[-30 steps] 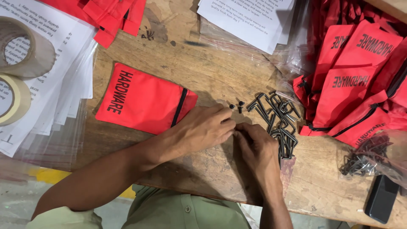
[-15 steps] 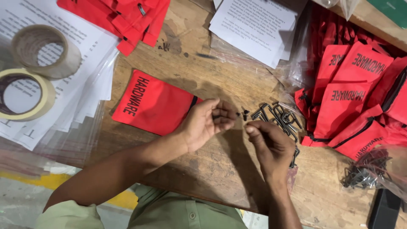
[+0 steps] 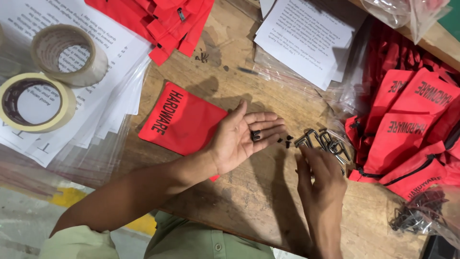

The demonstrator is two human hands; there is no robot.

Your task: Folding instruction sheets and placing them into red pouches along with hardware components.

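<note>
Half a second ago your two hands were close together, fingertips nearly meeting over the tabletop; now your left hand lies turned palm up with its fingers spread, and your right hand has drawn apart from it, down beside the hooks. Two small black screws rest on your left fingers, short and dark, lying side by side; the grip there is open, cupping rather than pinching. Two more black screws lie loose on the wood just off your left fingertips. Your right hand is palm down with its fingers loosely curled at the edge of the hooks; you cannot tell whether they pinch anything. The hooks are a small tangle of bent grey metal, too overlapped to count. One flat red pouch with black lettering lies under your left wrist. Two tape rolls sit on the printed sheets at left, and a heap of red pouches lies at right.
</note>
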